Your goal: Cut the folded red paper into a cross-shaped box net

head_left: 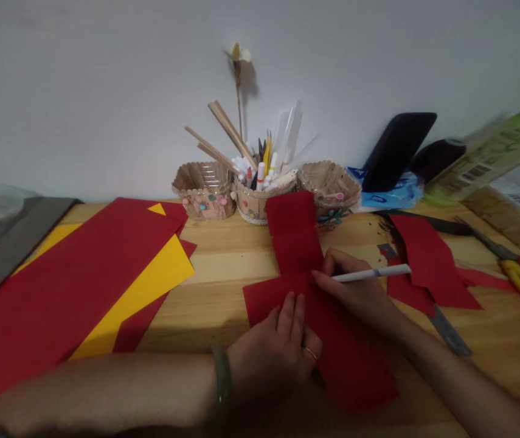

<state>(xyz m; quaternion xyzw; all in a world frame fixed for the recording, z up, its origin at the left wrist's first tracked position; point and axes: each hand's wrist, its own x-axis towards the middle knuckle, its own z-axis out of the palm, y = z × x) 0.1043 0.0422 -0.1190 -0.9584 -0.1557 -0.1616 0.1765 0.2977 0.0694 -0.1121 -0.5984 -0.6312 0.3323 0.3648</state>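
Observation:
A long piece of red paper point(351, 359) with creases and a side flap lies on the wooden table point(223, 243), its far end reaching up in front of the baskets. My left hand point(278, 344), with a ring on one finger, presses flat on the paper with its fingers extended. To the right, my right hand point(355, 286) pinches a white pen point(373, 273) near its left end, against the paper's right edge by the fold. The pen's tip is hidden by the fingers.
Red sheets point(77, 261) and yellow paper point(150, 280) lie at left. Behind stand decorated baskets point(207, 207) with pens and sticks. At right are red scraps point(437, 261), scissors point(519, 267), a black phone-like object point(396, 149) and a green bottle point(492, 152).

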